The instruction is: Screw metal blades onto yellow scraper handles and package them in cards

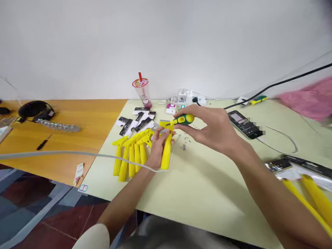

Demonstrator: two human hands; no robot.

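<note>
Screwdriver at the centre of the frame: I can make out its green-and-yellow handle, but not whether its tip touches a screw in the yellow scraper just below and left of it. My left fingers hide part of the scraper's neck. Two yellow handles run off the lower right edge, and the text on the phone at right is too small to read.

My left hand is wrapped around the scraper near its head, the handle pointing towards the bottom of the frame. My right hand comes in from the lower right, raised over the table, thumb and forefinger pinching the screwdriver, which points left.

A grey cord sweeps in from the left edge, crossing my view of the left forearm and the scraper's lower end. Left of centre, more yellow scrapers lie side by side, with black-and-white packets above them. I see small screws just right of the held scraper, a clear cup with a red straw at upper centre, and a pink cloth at the right.
</note>
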